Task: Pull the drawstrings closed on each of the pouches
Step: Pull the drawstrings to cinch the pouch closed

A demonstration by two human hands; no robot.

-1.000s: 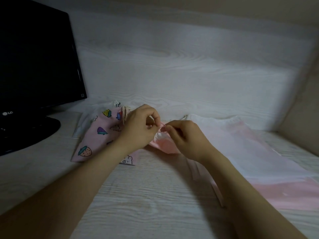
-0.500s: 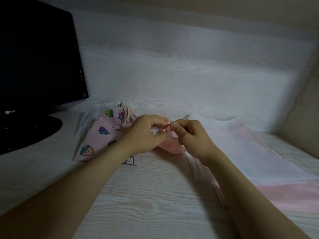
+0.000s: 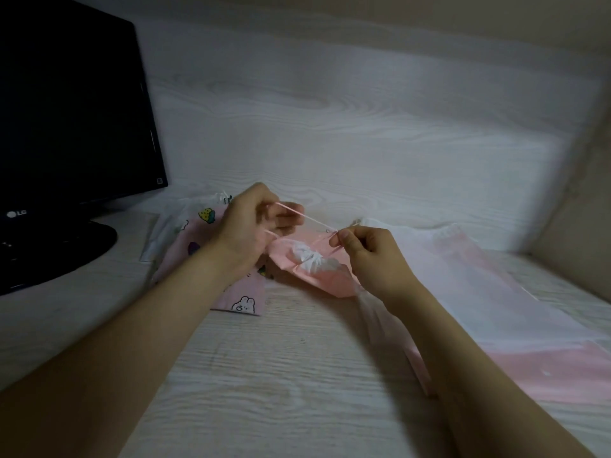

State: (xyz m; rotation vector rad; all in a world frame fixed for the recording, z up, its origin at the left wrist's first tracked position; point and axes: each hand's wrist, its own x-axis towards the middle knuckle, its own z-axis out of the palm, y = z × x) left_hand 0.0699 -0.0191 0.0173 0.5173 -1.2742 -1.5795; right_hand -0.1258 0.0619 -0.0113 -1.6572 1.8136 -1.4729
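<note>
Left hand: is curling its fingers round one end of the drawstring and gripping it just above the pouch.
Right hand: is pinching the other end of the same string between thumb and forefinger. The string is running taut between the two hands.
Small pouch: is lying on the desk between and just below the hands. Its mouth is bunching into a white crinkled ruffle. Judgement: mostly gathered, not fully closed.
Handling: the pouch is looking very light, limp and slick, like thin film. It is likely to lift with the pull. The best hold is on the string ends, not the body. The string is thin and ribbon-like, so it may slip, and a hard tug could tear the channel.
Strawberry pouch: pink cloth printed with fruit and a bunny, lying flat under the left wrist and touching the small pouch. Its neck is hiding behind the hand, so I cannot tell if it is cinched.
Large pouch: translucent white above, pink band below, lying flat to the right with a frilled top edge.
Desk: pale, matte wood grain.
Monitor: glossy black, standing far left.
</note>
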